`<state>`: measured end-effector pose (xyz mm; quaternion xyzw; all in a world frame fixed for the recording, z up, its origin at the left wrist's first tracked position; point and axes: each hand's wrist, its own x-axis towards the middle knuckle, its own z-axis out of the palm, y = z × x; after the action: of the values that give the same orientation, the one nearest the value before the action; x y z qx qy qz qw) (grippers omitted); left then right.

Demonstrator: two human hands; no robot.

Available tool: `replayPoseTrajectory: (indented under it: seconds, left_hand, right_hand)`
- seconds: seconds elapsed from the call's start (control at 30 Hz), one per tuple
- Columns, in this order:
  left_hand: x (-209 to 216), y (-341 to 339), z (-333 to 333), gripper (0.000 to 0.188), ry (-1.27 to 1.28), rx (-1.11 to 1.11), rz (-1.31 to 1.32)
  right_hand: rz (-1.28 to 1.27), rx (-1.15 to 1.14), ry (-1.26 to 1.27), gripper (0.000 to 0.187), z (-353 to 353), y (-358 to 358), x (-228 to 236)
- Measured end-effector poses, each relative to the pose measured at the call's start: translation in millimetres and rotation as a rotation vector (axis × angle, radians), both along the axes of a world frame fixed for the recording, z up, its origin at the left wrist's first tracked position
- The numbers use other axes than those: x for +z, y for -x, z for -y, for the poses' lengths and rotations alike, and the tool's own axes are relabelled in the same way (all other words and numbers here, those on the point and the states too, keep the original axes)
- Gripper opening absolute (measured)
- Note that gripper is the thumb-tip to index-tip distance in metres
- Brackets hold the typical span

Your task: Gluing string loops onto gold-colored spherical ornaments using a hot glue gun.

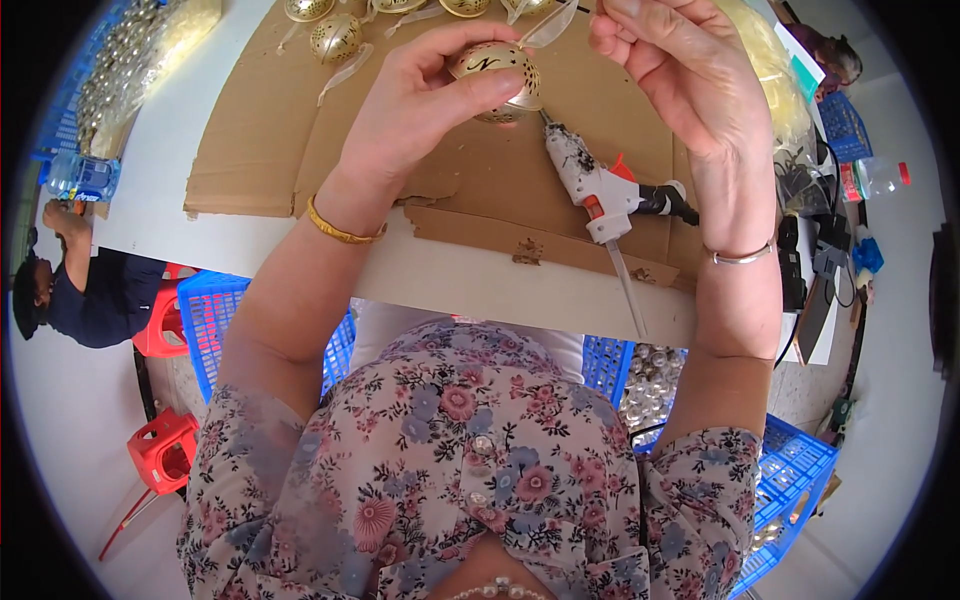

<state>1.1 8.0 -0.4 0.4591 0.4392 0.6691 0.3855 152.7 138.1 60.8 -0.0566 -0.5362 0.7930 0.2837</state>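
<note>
My left hand [425,105] is wrapped round a gold ball ornament [500,72] with a dark letter and leafy pattern. From the ornament's top rises a sheer white ribbon [550,24], close to the fingers of my right hand [675,60]. Those fingers are pinched together at the upper edge of the picture; what they hold is too small or cut off to make out. Beneath both hands, a white glue gun [590,180] with dark smears lies on a cardboard sheet [350,150], a clear glue stick [627,285] sticking out of its back.
More gold ball ornaments [336,38] with ribbons lie at the far side. Bags of silvery beads [125,75] stand far left, near a water bottle [82,178]. Cables [830,240] run along the right. Blue crates [215,325] sit below the table; another person [95,290] is at left.
</note>
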Motion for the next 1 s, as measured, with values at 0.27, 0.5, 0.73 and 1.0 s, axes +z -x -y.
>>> replayPoseTrajectory:
  seconds: [0.27,0.5,0.73,1.0]
  left_hand:
    - [-4.6,5.5,2.3,0.035,0.010,-0.154,0.217]
    - [-0.3,4.7,6.0,0.036,0.028,-0.215,0.252]
    - [3.3,-0.5,6.0,0.047,0.022,-0.205,0.067]
    - [5.9,-0.8,6.6,0.039,0.063,-0.117,0.059]
  right_hand:
    - [0.179,-0.416,-0.834,0.017,-4.9,-3.7,-2.2]
    - [0.167,-0.553,-1.090,0.013,0.8,-2.4,-1.3]
    - [0.277,-0.546,-0.958,0.015,4.1,-1.6,0.0]
    - [0.191,-0.191,-0.364,0.017,-2.2,-6.5,7.5]
